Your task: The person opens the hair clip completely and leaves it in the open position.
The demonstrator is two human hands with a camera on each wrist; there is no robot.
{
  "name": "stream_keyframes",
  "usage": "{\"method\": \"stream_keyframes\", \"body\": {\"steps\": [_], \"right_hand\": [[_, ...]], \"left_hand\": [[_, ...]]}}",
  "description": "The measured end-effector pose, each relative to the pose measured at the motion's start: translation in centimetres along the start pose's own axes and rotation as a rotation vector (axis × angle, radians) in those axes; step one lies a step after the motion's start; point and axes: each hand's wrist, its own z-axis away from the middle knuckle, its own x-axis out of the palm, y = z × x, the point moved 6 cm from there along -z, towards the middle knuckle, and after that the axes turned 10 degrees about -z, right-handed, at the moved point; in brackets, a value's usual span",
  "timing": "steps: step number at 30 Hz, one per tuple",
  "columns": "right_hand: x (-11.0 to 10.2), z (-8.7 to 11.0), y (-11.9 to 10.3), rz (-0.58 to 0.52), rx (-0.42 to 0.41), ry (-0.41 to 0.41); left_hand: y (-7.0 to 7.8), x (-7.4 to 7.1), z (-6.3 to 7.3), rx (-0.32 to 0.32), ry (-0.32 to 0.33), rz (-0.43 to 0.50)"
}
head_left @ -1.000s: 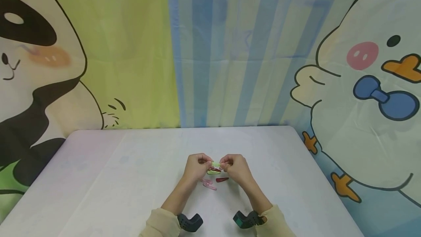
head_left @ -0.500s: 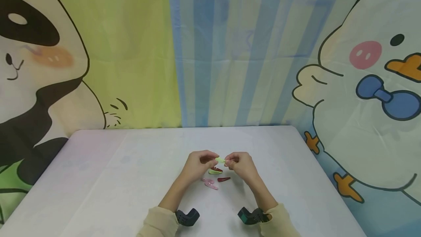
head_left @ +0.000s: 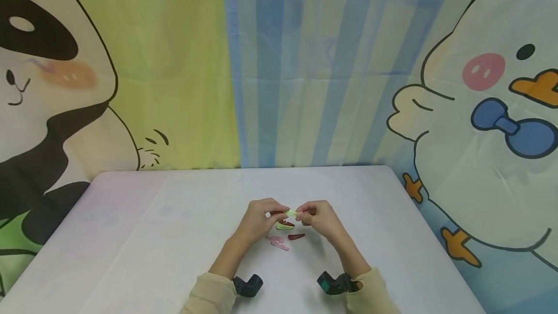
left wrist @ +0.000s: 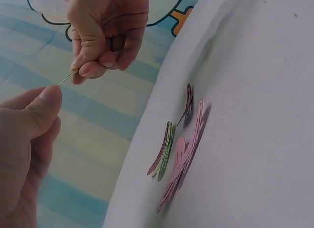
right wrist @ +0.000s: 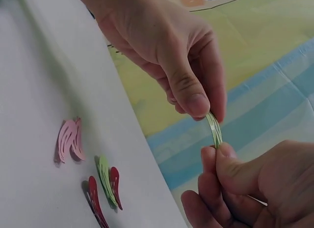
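Observation:
Between both hands a light green hair clip (right wrist: 214, 130) is held up above the table. My left hand (head_left: 260, 218) pinches one end between thumb and fingers, and my right hand (head_left: 320, 217) pinches the other end the same way. Below them on the table lie a second green hair clip (right wrist: 106, 181) with a dark red hair clip (right wrist: 115, 185) beside it. Another dark red hair clip (head_left: 296, 236) lies a little apart, to the right. Two pink hair clips (right wrist: 70, 139) lie together nearer the person. In the left wrist view the held clip appears edge-on as a thin strip.
The white table (head_left: 144, 236) spreads out around the clips. Behind its far edge hangs a patterned curtain (head_left: 296, 62) with cartoon animals. Each wrist carries a dark camera, the left wrist camera (head_left: 248, 286) and the right wrist camera (head_left: 333, 283).
Both hands, with the green hair clip between them, have lifted slightly and shifted a little to the right since one second ago. Over the last half second they have barely moved.

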Motion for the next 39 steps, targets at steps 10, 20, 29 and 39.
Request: {"method": "stream_keyframes", "body": {"steps": [10,20,29,39], "right_hand": [[-0.2,-0.1,-0.3,-0.016,-0.032,-0.114],[-0.8,-0.2,-0.9,0.002,-0.124,-0.089],[-1.0,0.0,-1.5,0.042,-0.254,0.085],[-0.9,-0.1,-1.6,0.079,-0.324,0.147]], "left_hand": [[-0.3,-0.5,0.0,-0.039,0.117,0.044],[-1.1,-0.5,0.1,-0.201,0.141,0.246],[0.1,-1.7,0.1,-0.394,0.066,0.323],[-1.2,-0.6,0.4,-0.411,0.041,0.354]]}}
